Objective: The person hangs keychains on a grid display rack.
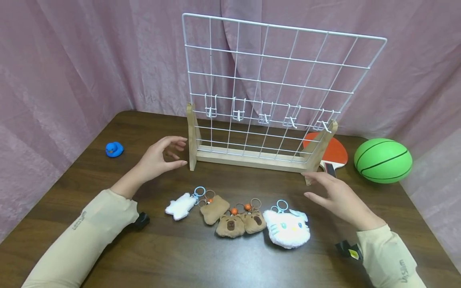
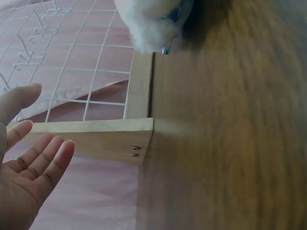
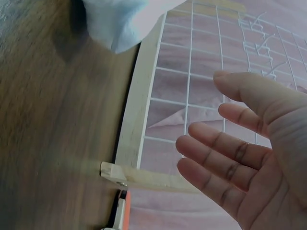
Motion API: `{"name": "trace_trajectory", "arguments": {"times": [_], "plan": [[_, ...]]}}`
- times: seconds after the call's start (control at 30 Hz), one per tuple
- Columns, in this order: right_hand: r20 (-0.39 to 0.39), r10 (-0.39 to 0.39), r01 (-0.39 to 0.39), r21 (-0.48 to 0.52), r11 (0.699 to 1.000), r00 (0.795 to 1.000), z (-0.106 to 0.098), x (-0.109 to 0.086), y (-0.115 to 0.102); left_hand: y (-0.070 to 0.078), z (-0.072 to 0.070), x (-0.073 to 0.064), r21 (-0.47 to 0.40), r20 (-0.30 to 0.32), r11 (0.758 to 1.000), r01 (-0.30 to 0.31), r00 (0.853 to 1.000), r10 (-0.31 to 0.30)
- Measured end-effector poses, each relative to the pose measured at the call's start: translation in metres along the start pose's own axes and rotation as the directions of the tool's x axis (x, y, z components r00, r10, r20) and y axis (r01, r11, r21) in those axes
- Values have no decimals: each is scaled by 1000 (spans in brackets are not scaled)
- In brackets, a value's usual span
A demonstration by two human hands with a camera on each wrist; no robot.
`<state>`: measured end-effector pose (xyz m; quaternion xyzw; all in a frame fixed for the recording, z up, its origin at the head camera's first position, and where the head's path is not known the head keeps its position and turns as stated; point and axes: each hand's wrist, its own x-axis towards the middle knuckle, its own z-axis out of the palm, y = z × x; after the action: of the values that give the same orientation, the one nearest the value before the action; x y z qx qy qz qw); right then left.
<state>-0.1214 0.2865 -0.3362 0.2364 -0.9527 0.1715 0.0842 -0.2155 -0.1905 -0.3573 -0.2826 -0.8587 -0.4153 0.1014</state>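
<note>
My left hand (image 1: pixel 157 157) hovers over the table beside the left wooden post (image 1: pixel 192 140) of a white wire grid rack, fingers loosely bent and holding nothing. On the other side, my right hand (image 1: pixel 338 196) is near the right post (image 1: pixel 325 142), its thumb and fingers apart. Between the hands lies a row of plush keychains: a white star-like one (image 1: pixel 181 207), a tan one (image 1: pixel 215 209), two brown animal faces (image 1: pixel 230 226) with orange beads, and a white cat head (image 1: pixel 288 229). Several white hooks (image 1: pixel 238 115) hang on the grid, bare of keychains.
A small blue rubber duck (image 1: pixel 114 149) sits at the table's left. Behind the right post lies a red table tennis paddle (image 1: pixel 335 152), with a green ball (image 1: pixel 383 161) to its right. Pink curtains (image 1: pixel 90 60) surround the table's back and sides.
</note>
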Motion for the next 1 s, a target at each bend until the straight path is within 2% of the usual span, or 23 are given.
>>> {"name": "trace_trajectory", "arguments": {"times": [0.23, 0.4, 0.63, 0.87, 1.0], "plan": [[19, -17, 16, 29, 999, 1000, 5, 6, -6, -5, 5, 4, -65, -4, 995, 81, 997, -81], [59, -7, 4, 50, 999, 998, 12, 11, -8, -7, 8, 9, -147, 1, 980, 135, 991, -137], [146, 6, -18, 80, 997, 989, 22, 15, -9, -12, 14, 15, -211, -3, 963, 166, 985, -171], [226, -42, 22, 90, 996, 973, 33, 20, -8, -20, 22, 18, -261, -13, 946, 194, 979, -204], [260, -60, 31, 115, 993, 964, 39, 21, -7, -23, 26, 18, -255, -27, 948, 191, 979, -204]]}}
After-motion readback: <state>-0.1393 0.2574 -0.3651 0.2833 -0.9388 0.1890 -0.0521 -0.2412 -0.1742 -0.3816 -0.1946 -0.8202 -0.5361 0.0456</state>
